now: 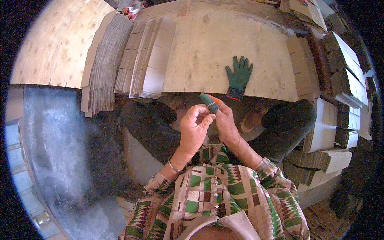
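Note:
In front of my chest, my left hand (195,125) and my right hand (227,125) are brought together. Between them, a dark green finger cover (209,103) points up and left, apparently on a finger of my right hand. A thin pale band crosses it, and an orange strip (215,99) lies along its right side. My left thumb and forefinger are closed in a pinch against the cover's lower end. The fingers of my right hand are pressed together and partly hidden. Beyond, a dark green work glove (239,78) lies flat on the plywood board (200,52), fingers pointing away.
Cardboard sheets (154,60) stand in a row at the board's left, beside a thicker stack (106,64). More cardboard stacks (322,124) are piled at the right. My bent knees (290,120) sit under the board's near edge. A bluish-grey floor surface (60,152) stretches left.

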Motion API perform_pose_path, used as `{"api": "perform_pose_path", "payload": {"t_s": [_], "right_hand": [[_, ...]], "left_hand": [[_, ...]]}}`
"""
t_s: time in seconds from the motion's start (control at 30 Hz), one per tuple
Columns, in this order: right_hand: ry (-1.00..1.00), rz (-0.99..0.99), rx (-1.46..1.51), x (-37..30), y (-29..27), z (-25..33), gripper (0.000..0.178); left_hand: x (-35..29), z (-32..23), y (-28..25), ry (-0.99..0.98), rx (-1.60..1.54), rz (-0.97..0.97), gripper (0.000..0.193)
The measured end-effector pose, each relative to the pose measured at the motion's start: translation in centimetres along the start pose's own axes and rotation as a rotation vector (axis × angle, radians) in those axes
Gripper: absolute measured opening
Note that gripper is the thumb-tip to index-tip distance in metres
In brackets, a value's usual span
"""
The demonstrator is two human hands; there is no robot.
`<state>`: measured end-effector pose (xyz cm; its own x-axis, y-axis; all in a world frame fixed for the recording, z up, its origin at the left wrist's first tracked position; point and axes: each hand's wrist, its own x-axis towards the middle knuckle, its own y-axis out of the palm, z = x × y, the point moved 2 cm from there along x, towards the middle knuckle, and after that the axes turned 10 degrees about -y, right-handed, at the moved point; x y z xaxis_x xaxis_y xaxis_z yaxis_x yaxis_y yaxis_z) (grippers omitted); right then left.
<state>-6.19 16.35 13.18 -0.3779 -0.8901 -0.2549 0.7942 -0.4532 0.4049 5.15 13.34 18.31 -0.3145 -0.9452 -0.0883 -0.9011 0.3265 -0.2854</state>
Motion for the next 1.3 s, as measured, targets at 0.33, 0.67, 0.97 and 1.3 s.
{"api": "perform_pose_path", "payload": {"t_s": [0.33, 0.67, 0.97, 1.3], "right_hand": [[0.059, 0.125, 0.225, 0.0, 0.0, 0.5, 0.061], [-0.661, 0.212, -0.811, 1.5, -0.1, 5.2, 0.063], [-0.254, 0.096, -0.197, 1.2, 1.7, 1.2, 0.075], [-1.086, -0.042, -1.012, 1.0, -0.3, 4.0, 0.084]], "left_hand": [[-1.2, -1.8, -0.3, 0.198, 0.150, 0.040, 0.015], [-2.0, -2.0, -0.2, 0.236, 0.166, -0.005, 0.011], [-0.7, -0.7, 0.7, -0.322, -0.759, 0.169, 0.041], [-2.1, 0.0, 1.5, -0.433, -0.741, 0.201, 0.028]]}}
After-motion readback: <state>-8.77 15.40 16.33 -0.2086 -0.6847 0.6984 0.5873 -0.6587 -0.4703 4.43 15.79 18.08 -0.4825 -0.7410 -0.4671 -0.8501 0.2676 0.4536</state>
